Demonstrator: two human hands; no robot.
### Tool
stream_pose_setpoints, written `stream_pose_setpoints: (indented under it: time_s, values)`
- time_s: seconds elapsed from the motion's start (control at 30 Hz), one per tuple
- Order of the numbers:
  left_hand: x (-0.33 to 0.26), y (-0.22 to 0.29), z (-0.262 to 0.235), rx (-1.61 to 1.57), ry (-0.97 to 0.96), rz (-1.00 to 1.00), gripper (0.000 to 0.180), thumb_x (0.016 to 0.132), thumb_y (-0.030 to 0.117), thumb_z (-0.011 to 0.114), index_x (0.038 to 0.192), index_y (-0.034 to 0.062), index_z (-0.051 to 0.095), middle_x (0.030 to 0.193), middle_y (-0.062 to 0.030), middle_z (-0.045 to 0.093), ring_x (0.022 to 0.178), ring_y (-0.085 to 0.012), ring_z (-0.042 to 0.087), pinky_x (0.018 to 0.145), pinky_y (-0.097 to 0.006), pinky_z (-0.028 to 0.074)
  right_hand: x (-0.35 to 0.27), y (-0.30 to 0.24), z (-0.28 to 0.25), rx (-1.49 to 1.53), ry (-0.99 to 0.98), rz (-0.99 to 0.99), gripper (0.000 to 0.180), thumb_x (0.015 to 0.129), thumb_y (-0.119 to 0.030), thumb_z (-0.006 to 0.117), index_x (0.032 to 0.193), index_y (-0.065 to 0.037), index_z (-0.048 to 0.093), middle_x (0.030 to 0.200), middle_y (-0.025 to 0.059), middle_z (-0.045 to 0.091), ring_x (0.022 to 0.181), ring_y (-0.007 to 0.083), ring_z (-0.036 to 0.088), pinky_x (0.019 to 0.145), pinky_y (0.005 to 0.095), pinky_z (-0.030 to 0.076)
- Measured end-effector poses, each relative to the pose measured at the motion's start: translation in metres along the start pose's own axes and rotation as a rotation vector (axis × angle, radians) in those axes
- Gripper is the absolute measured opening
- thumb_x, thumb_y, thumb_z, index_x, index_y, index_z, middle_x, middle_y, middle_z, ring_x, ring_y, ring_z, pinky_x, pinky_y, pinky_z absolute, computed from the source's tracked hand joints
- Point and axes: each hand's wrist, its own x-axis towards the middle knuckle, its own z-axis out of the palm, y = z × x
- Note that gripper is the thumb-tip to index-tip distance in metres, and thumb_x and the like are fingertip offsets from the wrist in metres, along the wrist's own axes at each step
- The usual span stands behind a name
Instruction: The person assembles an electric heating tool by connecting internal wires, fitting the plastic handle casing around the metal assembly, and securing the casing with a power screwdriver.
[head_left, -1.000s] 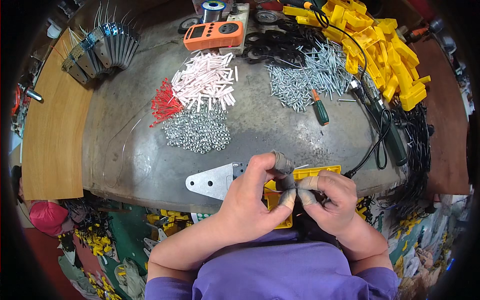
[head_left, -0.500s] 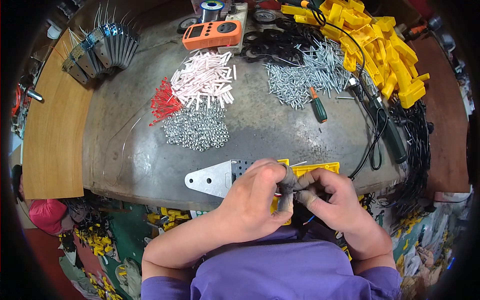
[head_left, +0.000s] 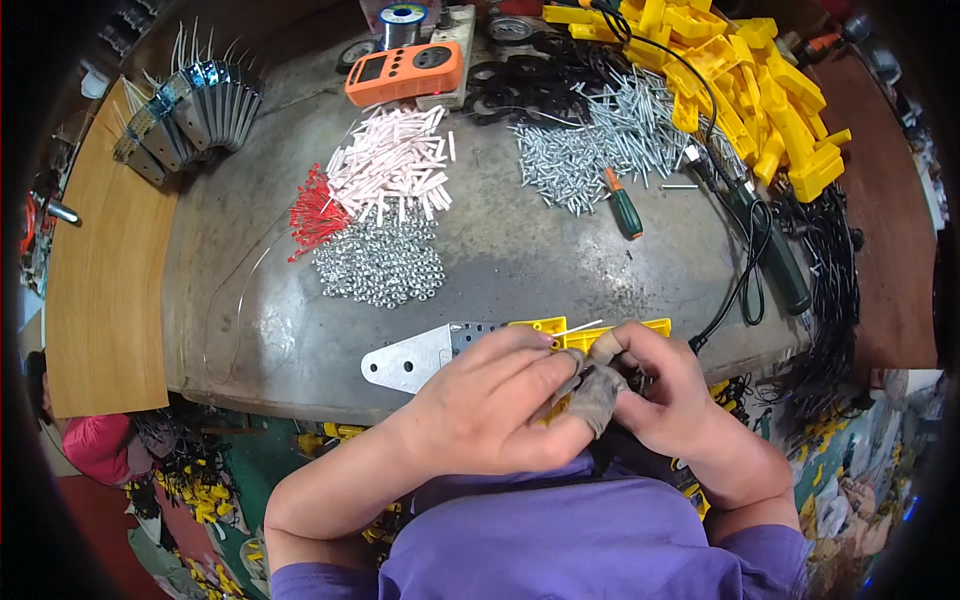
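Note:
My left hand (head_left: pixel 490 405) and my right hand (head_left: pixel 660 390) meet at the table's near edge. Both have closed fingertips pressed close together, some wrapped in greyish cloth covers (head_left: pixel 598 395). Whatever they pinch is hidden behind the fingers. Just beyond them lies a yellow plastic housing (head_left: pixel 630 335), partly covered by my hands. A thin white wire or stick (head_left: pixel 585 327) juts out over it. Left of the housing, a silver metal plate (head_left: pixel 408 366) with holes and a tapered, rounded end lies flat, its right part under my left hand.
Beyond lie piles of nuts (head_left: pixel 380 265), red-tipped pieces (head_left: pixel 315 210), pale pink tubes (head_left: pixel 390 165) and screws (head_left: pixel 560 165). A green-handled screwdriver (head_left: pixel 625 212), an orange meter (head_left: pixel 405 75), yellow housings (head_left: pixel 740 80), a corded dark-green tool (head_left: pixel 780 260) and metal plates (head_left: pixel 190 115) surround them.
My left hand has turned with its fingers more over the right fingertips. A blue-tipped wire that hung below the right hand is no longer visible. The whole view has shifted slightly.

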Motion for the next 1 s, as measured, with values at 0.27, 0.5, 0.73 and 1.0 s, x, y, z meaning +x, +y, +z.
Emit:
stream_pose_setpoints:
  time_s: [0.27, 0.5, 0.73, 1.0]
  values:
    - [0.01, 0.015, 0.003, -0.729, 0.078, -0.859, 0.025, 0.071, 0.003, 0.071, 0.094, 0.0031, 0.06, 0.09, -0.0111, 0.062, 0.078, -0.0294, 0.061, 0.079, -0.041, 0.049, 0.0, 0.009, 0.005, -0.275, 0.054, -0.378, 0.013, 0.074, -0.003, 0.062, 0.086, -0.004, 0.055, 0.07, 0.007, 0.057, 0.059, 0.022, 0.059, 0.054, 0.0323, 0.047]
    - [0.004, 0.011, 0.001, -0.157, 0.028, -0.161, 0.03, 0.071, -0.001, 0.071, 0.097, 0.0031, 0.057, 0.089, -0.0104, 0.062, 0.074, -0.0272, 0.062, 0.079, -0.039, 0.049, 0.003, -0.002, -0.002, -0.329, -0.069, -0.329, 0.019, 0.072, -0.005, 0.062, 0.089, -0.005, 0.055, 0.074, 0.0074, 0.059, 0.07, 0.0219, 0.06, 0.063, 0.0345, 0.047]
    - [0.003, 0.005, -0.012, -0.506, -0.044, -0.685, 0.047, 0.081, -0.007, 0.064, 0.121, -0.003, 0.04, 0.115, -0.0156, 0.057, 0.097, -0.0208, 0.065, 0.081, -0.032, 0.052, 0.013, 0.005, -0.014, -0.578, -0.085, -0.449, 0.023, 0.069, -0.007, 0.068, 0.089, -0.011, 0.058, 0.087, 0.0039, 0.064, 0.099, 0.0244, 0.061, 0.109, 0.056, 0.019]
    - [0.011, -0.012, -0.002, -0.554, -0.028, -0.829, 0.055, 0.08, -0.007, 0.067, 0.125, -0.0002, 0.037, 0.111, -0.0148, 0.058, 0.087, -0.0163, 0.064, 0.078, -0.028, 0.052, 0.016, 0.011, -0.008, -0.377, 0.027, -0.473, 0.022, 0.071, 0.003, 0.063, 0.091, -0.002, 0.054, 0.081, 0.0119, 0.06, 0.074, 0.0311, 0.061, 0.074, 0.0386, 0.047]
